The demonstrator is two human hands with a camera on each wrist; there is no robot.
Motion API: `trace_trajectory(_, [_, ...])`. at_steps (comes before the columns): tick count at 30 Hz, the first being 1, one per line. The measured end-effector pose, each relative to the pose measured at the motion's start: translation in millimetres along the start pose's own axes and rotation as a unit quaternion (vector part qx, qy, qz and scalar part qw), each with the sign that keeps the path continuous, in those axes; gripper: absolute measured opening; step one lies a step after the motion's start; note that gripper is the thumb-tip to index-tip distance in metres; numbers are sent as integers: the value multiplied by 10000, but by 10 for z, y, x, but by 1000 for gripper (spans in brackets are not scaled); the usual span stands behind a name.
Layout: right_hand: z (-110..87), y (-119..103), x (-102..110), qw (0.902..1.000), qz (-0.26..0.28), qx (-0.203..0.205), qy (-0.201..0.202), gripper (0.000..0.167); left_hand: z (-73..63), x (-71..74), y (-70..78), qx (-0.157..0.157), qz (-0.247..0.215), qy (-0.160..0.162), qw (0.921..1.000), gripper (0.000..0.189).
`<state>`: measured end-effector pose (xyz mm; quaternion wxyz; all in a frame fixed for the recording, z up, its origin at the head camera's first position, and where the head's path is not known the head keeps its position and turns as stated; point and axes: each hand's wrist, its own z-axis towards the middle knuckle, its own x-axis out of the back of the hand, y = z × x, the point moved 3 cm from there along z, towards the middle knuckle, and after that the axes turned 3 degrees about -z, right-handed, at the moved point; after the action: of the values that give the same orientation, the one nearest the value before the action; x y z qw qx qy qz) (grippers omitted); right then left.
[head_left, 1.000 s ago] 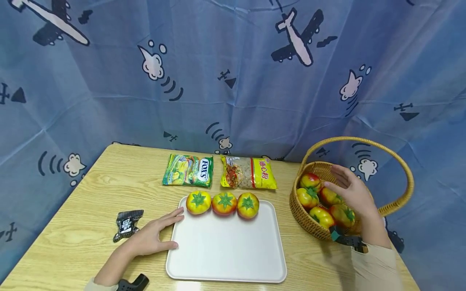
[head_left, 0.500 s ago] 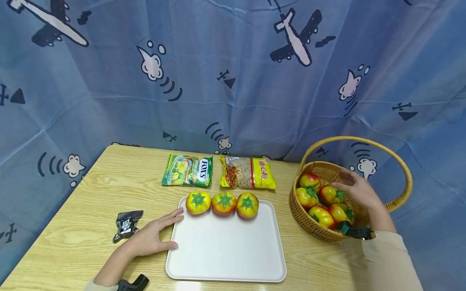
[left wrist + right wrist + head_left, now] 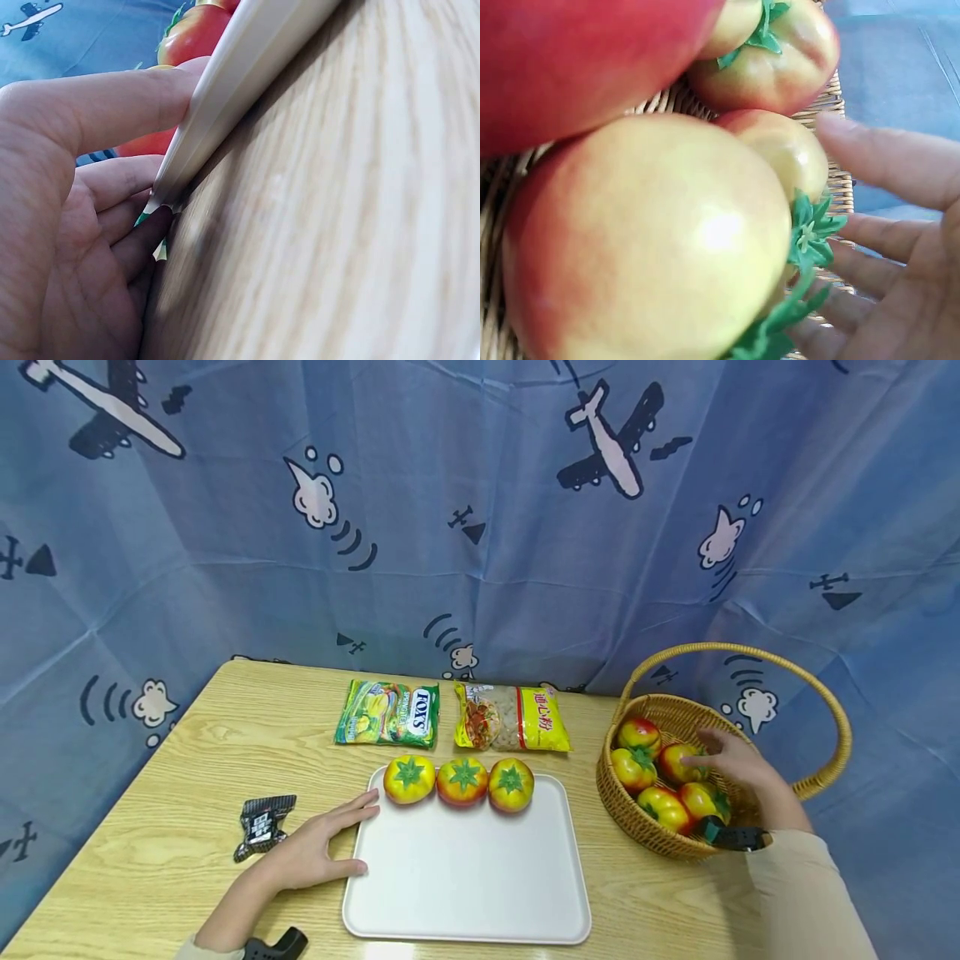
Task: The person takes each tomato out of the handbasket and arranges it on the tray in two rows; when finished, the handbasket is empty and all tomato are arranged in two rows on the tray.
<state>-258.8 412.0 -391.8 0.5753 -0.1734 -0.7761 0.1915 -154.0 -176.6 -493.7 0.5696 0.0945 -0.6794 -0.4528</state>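
My left hand point(image 3: 311, 850) touches the left rim of a white tray point(image 3: 465, 877), its fingers fairly straight; in the left wrist view, the thumb and fingertips meet the tray's edge. Along the tray's far side sit three red-yellow tomatoes with green leafy tops: a left tomato point(image 3: 408, 785), a middle tomato point(image 3: 450, 789) and a right tomato point(image 3: 510, 793). My right hand point(image 3: 746, 766) is inside a wicker basket point(image 3: 626, 814), thumb and fingers spread beside the back-right tomato point(image 3: 675, 764). In the right wrist view, a gap shows between the thumb and that tomato point(image 3: 780, 150).
Several more tomatoes fill the basket, among them a yellow tomato point(image 3: 663, 810) at its front. The tall basket handle point(image 3: 720, 646) arches over the right hand. Behind the tray lie a green Fox's bag point(image 3: 388, 712) and a yellow pasta bag point(image 3: 512, 717). A small black packet point(image 3: 262, 827) lies at left.
My right hand has moved slightly right, then down into the basket towards the back-right tomato. The left hand, the tray and its tomatoes have stayed where they were.
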Motion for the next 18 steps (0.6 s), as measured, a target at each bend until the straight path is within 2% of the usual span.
trace_trajectory(10, [-21, 13, -36, 9992, -262, 120, -272, 81, -1, -4, 3, 26, -15, -12, 10000, 76])
trace_trajectory(18, [11, 2, -69, 9980, -572, 115, -237, 79, 2, -3, 12, 43, -3, -30, 10000, 75])
